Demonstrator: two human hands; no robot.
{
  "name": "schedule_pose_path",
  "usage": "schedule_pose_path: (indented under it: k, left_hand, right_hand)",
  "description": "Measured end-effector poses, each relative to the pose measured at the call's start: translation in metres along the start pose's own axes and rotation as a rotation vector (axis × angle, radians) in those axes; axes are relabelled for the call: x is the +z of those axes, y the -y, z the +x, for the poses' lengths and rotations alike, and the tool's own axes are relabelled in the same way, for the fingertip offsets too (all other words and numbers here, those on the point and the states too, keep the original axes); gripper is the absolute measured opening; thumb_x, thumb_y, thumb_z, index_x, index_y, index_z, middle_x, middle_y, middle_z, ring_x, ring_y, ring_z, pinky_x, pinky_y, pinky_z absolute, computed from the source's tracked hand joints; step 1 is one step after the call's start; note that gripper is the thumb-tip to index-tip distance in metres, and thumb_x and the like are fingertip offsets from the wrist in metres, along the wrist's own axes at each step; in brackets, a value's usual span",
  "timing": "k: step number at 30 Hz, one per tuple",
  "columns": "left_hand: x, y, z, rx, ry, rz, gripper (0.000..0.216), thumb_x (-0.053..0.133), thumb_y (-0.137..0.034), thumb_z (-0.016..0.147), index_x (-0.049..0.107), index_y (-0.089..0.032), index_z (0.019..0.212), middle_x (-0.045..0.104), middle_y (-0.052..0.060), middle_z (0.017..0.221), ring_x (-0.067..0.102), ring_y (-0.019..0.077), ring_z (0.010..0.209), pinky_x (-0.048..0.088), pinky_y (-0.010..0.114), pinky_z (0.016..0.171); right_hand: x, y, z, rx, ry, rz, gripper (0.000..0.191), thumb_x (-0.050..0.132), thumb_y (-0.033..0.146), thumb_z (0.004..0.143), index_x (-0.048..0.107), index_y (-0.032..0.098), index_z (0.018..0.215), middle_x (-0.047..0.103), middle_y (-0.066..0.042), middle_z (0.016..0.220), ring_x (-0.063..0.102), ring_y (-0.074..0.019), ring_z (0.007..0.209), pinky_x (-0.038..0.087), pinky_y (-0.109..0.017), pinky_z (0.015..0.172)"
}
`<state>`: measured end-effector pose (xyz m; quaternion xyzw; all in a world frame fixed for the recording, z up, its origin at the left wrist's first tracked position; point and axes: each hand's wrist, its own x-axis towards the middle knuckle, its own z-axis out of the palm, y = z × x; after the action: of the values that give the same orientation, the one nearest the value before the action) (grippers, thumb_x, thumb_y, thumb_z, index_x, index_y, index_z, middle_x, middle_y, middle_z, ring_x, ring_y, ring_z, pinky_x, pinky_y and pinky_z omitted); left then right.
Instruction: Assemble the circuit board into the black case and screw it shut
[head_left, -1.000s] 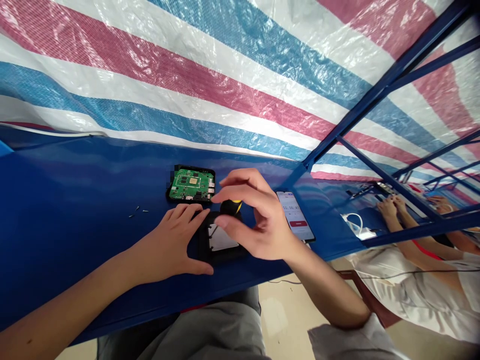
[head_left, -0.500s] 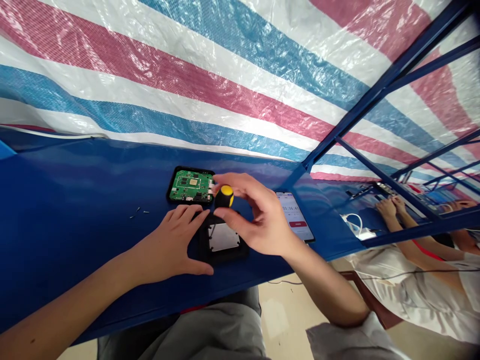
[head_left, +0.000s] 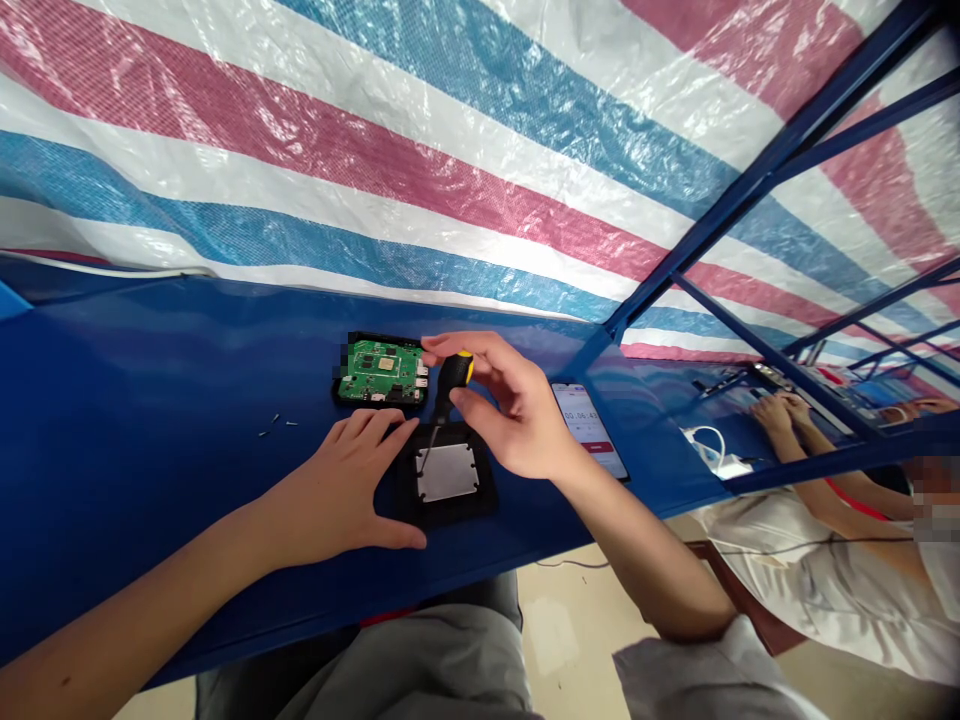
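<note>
A screwdriver [head_left: 453, 382] with a black and yellow handle is held in my right hand [head_left: 517, 405], between thumb and fingers. It leans, and its thin shaft reaches down to the upper left corner of a silver metal plate [head_left: 450, 475]. That plate lies in a black casing [head_left: 484, 490] on the blue table. My left hand [head_left: 345, 485] rests at the casing's left side with fingers and thumb spread, index finger by the top corner and thumb by the bottom one. Just behind is a green circuit board [head_left: 382, 370] in a black shell.
Several small screws [head_left: 291, 423] lie on the blue table [head_left: 165, 400] to the left. A phone [head_left: 591, 430] showing a timer lies to the right. Farther right are a white cable [head_left: 712, 450] and another person's hands [head_left: 780, 408]. A striped sheet [head_left: 375, 150] hangs behind the table.
The screwdriver's handle has tipped so that its shaft now shows, and my right hand has shifted slightly up and left. My left hand has stayed in place.
</note>
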<state>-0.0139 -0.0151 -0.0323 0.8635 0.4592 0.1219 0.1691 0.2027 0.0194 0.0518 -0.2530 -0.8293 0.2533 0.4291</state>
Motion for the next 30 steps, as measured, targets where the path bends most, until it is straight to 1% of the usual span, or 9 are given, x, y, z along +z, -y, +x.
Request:
schedule_pose_path:
  k: [4,9,14,17,20,23,25,28,30]
  left_hand:
    - [0.0000,0.0000,0.0007,0.003,0.004,-0.003,0.108,0.059,-0.085,0.066,0.035,-0.026,0.153,0.040,0.012,0.152,0.031,0.0421,0.139,0.034,0.054,0.110]
    - [0.0002,-0.0004,0.0006,-0.017,0.036,0.017,0.110,0.055,-0.087,0.068,0.032,-0.022,0.154,0.038,0.014,0.153,0.028,0.0405,0.141,0.033,0.052,0.111]
    - [-0.0005,-0.0011,0.0011,-0.009,0.039,0.033,0.111,0.053,-0.088,0.068,0.033,-0.021,0.154,0.037,0.015,0.154,0.028,0.0423,0.140,0.034,0.054,0.110]
    - [-0.0007,-0.0014,0.0012,-0.009,0.043,0.042,0.111,0.052,-0.088,0.069,0.034,-0.019,0.154,0.038,0.015,0.153,0.029,0.0415,0.140,0.033,0.054,0.110]
    - [-0.0008,-0.0019,0.0008,-0.006,0.039,0.052,0.110,0.051,-0.088,0.069,0.032,-0.020,0.154,0.038,0.015,0.152,0.029,0.0407,0.141,0.033,0.053,0.111]
    - [-0.0016,-0.0029,0.0011,-0.003,0.049,0.069,0.112,0.049,-0.089,0.069,0.031,-0.020,0.155,0.036,0.016,0.154,0.026,0.0422,0.142,0.034,0.053,0.110]
    - [-0.0023,-0.0035,0.0018,-0.007,0.055,0.081,0.113,0.048,-0.090,0.069,0.031,-0.019,0.155,0.035,0.016,0.154,0.027,0.0428,0.142,0.034,0.053,0.110]
    - [-0.0025,-0.0036,0.0025,-0.016,0.054,0.087,0.113,0.048,-0.090,0.068,0.032,-0.018,0.154,0.038,0.017,0.152,0.028,0.0418,0.141,0.034,0.053,0.111]
    - [-0.0020,-0.0033,0.0024,-0.013,0.045,0.086,0.113,0.048,-0.090,0.069,0.033,-0.018,0.154,0.039,0.017,0.152,0.028,0.0407,0.141,0.033,0.053,0.111]
  right_hand:
    - [0.0006,-0.0032,0.0028,0.005,-0.079,-0.031,0.027,0.071,0.024,0.085,0.062,0.023,0.110,0.063,-0.007,0.117,0.064,-0.0201,0.110,0.057,-0.037,0.096]
    - [0.0024,-0.0066,0.0029,0.027,-0.020,0.177,0.031,0.052,0.016,0.094,0.051,0.022,0.124,0.064,-0.007,0.118,0.063,-0.0170,0.116,0.054,-0.035,0.101]
    - [0.0023,-0.0070,0.0032,0.017,-0.065,-0.005,0.029,0.070,0.022,0.086,0.060,0.024,0.114,0.063,-0.007,0.119,0.063,-0.0188,0.112,0.055,-0.037,0.099]
    - [0.0038,-0.0076,0.0028,0.028,-0.021,0.058,0.037,0.058,0.018,0.092,0.050,0.024,0.128,0.065,-0.007,0.120,0.065,-0.0166,0.112,0.057,-0.035,0.097]
    - [0.0041,-0.0062,0.0032,0.009,0.005,0.068,0.034,0.049,0.012,0.093,0.049,0.023,0.126,0.062,-0.009,0.126,0.062,-0.0174,0.119,0.056,-0.036,0.099]
    - [0.0036,-0.0036,0.0044,-0.008,-0.047,-0.026,0.023,0.064,0.021,0.089,0.059,0.023,0.111,0.062,-0.008,0.122,0.062,-0.0197,0.114,0.056,-0.038,0.098]
    - [0.0036,-0.0024,0.0046,0.001,-0.050,-0.016,0.026,0.068,0.025,0.088,0.060,0.023,0.112,0.063,-0.007,0.118,0.063,-0.0185,0.107,0.057,-0.037,0.095]
    - [0.0036,-0.0007,0.0038,0.020,0.014,0.086,0.031,0.054,0.019,0.094,0.053,0.023,0.125,0.063,-0.007,0.118,0.064,-0.0165,0.108,0.057,-0.036,0.095]
    - [0.0031,0.0006,0.0039,0.011,0.033,0.088,0.032,0.049,0.015,0.094,0.053,0.023,0.125,0.062,-0.008,0.121,0.062,-0.0176,0.114,0.055,-0.037,0.097]
